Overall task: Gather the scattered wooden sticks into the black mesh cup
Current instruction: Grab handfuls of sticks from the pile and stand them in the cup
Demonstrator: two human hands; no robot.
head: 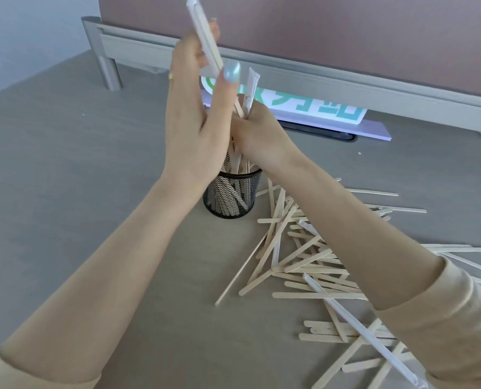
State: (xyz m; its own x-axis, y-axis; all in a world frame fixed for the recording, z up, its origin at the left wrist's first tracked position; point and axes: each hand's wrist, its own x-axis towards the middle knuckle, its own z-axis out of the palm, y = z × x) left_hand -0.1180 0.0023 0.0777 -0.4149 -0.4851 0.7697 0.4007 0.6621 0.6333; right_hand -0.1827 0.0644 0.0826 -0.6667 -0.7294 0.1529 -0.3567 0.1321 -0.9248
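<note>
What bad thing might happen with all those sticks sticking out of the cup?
The black mesh cup may tip, since both hands grip tall sticks above it and none steadies it. The wrapped stick in the left hand might slip. The right forearm hangs over the scattered sticks and may scatter them further.

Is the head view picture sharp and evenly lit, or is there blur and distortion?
Head view: soft, even light, faint shadows only; the left hand and its wrapped sticks look slightly blurred; the monitor frame slants from wide-angle distortion; the black mesh cup and scattered sticks are fairly sharp.
</note>
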